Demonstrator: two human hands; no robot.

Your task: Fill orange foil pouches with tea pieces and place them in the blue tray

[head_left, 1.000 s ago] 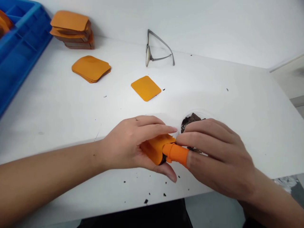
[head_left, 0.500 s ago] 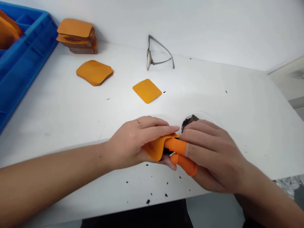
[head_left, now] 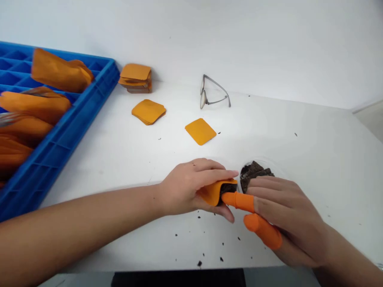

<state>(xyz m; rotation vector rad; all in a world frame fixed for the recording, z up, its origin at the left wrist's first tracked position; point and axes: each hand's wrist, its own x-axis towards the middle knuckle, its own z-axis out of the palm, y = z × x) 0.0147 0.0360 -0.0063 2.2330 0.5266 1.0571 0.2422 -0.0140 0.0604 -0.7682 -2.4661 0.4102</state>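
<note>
My left hand (head_left: 188, 189) grips a folded orange rubbery sheet (head_left: 213, 193) with dark crumbly material (head_left: 228, 189) showing in its fold. My right hand (head_left: 287, 211) is just beside it and wears orange finger cots on two fingers. One cot (head_left: 238, 201) reaches toward the fold, its tip near the dark material, and the other (head_left: 263, 231) points down and away. Behind my right fingers stands a round clear dish (head_left: 259, 169) holding dark brown chunks (head_left: 254, 173), partly hidden by that hand.
A blue plastic crate (head_left: 64, 131) with orange pieces lies at the left. A stack of orange pads (head_left: 135, 77), a smaller stack (head_left: 148, 111), a single pad (head_left: 200, 131) and grey eyeglasses (head_left: 213, 95) sit on the white table (head_left: 311, 139). Dark crumbs dot its front part.
The view has tilted up and swung, bringing more of the blue crate in. My right hand has drawn rightward from the orange sheet, and the dark material in the fold shows more.
</note>
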